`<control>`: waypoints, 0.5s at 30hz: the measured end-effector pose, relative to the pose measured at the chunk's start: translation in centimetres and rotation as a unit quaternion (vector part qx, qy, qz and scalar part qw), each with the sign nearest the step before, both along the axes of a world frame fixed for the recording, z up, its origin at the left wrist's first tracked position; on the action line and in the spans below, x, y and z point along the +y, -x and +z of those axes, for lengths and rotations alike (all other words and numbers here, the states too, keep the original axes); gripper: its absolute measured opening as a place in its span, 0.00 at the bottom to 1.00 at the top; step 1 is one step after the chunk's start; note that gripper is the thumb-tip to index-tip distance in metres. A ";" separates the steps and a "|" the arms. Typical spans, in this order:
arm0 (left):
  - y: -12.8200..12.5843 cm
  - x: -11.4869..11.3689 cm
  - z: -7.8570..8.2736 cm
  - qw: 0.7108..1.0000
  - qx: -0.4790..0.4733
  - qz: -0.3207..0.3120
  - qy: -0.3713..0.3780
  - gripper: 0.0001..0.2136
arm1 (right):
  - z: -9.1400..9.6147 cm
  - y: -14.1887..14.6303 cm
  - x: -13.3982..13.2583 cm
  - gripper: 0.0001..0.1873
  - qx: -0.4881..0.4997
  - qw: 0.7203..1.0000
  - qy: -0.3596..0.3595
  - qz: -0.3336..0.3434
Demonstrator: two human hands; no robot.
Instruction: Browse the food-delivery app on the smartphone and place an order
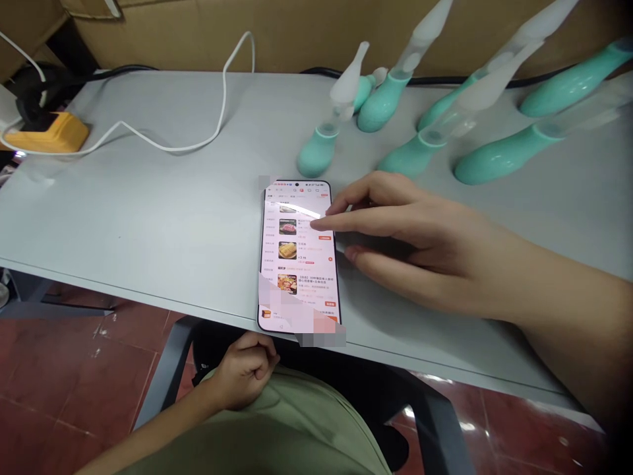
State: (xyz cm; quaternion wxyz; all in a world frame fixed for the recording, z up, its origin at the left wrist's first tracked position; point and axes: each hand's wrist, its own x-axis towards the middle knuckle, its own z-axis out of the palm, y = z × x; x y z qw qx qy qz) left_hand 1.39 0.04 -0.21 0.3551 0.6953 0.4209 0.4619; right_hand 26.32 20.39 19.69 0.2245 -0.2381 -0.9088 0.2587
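Note:
A smartphone lies face up at the table's front edge, its lit screen listing several food pictures. Over its right side reaches my right hand, fingers stretched and apart, holding nothing. The index fingertip is on or just above the screen; which, I cannot tell. My left hand rests in my lap below the table edge, curled into a fist with nothing visible in it. Blurred patches cover parts of the phone's lower screen and corners.
Several turquoise bulbs with clear and white nozzles, such as this bulb, stand at the back right of the grey table. A white cable runs to a yellow block at left. A chair surrounds my lap.

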 end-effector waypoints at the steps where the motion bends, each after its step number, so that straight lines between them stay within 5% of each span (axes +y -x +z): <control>1: 0.0 0.0 0.1 1.000 0.004 0.000 0.001 0.19 | 0.0 0.0 0.0 0.26 0.000 1.000 0.001 0.000; 15: 0.1 0.2 0.5 0.999 -0.005 -0.020 0.030 0.11 | 0.1 0.1 0.1 0.23 0.004 1.000 0.008 0.005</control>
